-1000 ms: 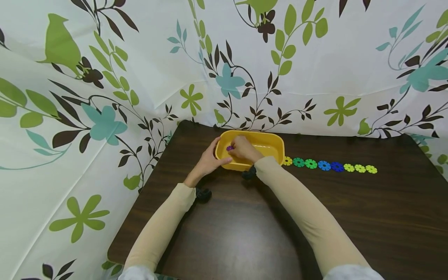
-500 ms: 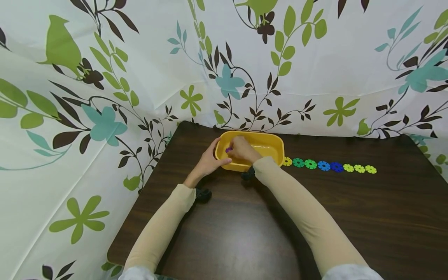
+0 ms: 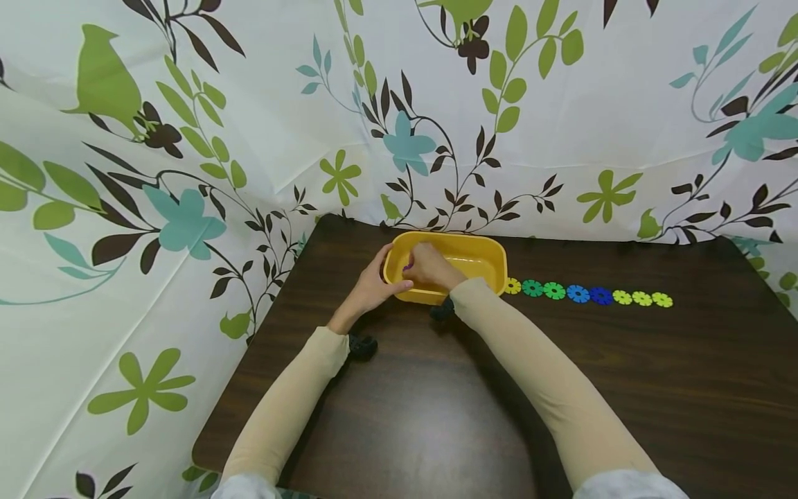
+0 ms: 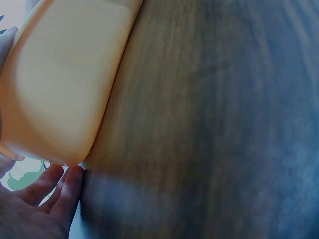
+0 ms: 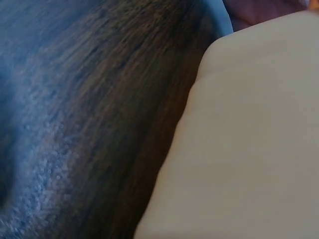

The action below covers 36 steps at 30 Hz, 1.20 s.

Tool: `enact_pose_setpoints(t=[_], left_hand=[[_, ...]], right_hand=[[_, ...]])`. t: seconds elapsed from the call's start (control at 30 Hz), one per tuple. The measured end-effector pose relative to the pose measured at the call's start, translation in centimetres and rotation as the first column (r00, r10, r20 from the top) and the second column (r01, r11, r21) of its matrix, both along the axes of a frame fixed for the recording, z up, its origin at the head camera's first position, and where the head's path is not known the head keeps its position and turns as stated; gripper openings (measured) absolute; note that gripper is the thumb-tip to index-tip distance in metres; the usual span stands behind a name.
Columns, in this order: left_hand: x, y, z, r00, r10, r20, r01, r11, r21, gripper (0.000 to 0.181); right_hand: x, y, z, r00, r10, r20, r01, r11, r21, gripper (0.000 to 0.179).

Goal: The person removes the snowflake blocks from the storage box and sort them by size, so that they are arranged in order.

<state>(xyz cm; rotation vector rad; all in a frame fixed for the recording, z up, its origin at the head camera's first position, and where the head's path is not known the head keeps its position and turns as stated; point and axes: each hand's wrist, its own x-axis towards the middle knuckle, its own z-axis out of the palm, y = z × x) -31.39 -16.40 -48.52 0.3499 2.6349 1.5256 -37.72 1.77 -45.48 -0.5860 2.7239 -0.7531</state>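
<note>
A yellow plastic tub stands at the back of the dark table. My left hand holds its left end, thumb at the near rim and fingers along the end wall. In the left wrist view, fingertips meet the tub's outer wall. My right hand reaches inside the tub, fingers bent, and pinches a small purple snowflake disc near the left end; most of the disc is hidden by the hand. The tub's side fills much of the right wrist view.
Right of the tub runs a row of notched discs: a yellow disc, green ones, a light blue disc, a dark blue disc and yellow-green ones. Patterned cloth hangs behind the wood table.
My right hand has shifted very slightly within the tub, and less of the purple disc shows now. My left hand and the tub have stayed in place.
</note>
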Motion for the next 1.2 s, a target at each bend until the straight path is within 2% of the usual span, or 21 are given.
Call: enact_pose_setpoints(t=[0.17, 0.43, 0.67, 0.77, 0.97, 1.2], left_hand=[[-0.1, 0.1, -0.2, 1.0, -0.01, -0.003, 0.01, 1.0, 0.004, 0.108], [0.2, 0.4, -0.1, 1.0, -0.006, 0.01, 0.006, 1.0, 0.003, 0.11], [0.4, 0.4, 0.1, 1.0, 0.005, 0.024, -0.006, 1.0, 0.018, 0.106], [0.5, 0.3, 0.2, 1.0, 0.009, 0.024, -0.01, 1.0, 0.024, 0.106], [0.5, 0.3, 0.3, 0.999, 0.03, 0.028, -0.03, 0.999, 0.016, 0.104], [0.5, 0.2, 0.1, 0.999, 0.031, 0.033, -0.031, 1.0, 0.006, 0.106]], right_hand=[[-0.1, 0.2, -0.1, 0.999, -0.008, 0.039, 0.007, 1.0, 0.02, 0.039], [0.5, 0.9, 0.2, 1.0, -0.003, -0.017, 0.003, 1.0, 0.02, 0.043], [1.0, 1.6, 0.8, 0.998, -0.038, -0.042, 0.036, 0.998, -0.042, 0.049], [1.4, 2.0, 1.3, 0.996, -0.057, -0.069, 0.053, 0.996, -0.066, 0.045], [2.8, 3.2, 2.2, 0.985, -0.113, -0.13, 0.091, 0.982, -0.164, 0.025], [4.1, 5.4, 2.8, 0.974, -0.168, -0.151, 0.129, 0.963, -0.237, 0.029]])
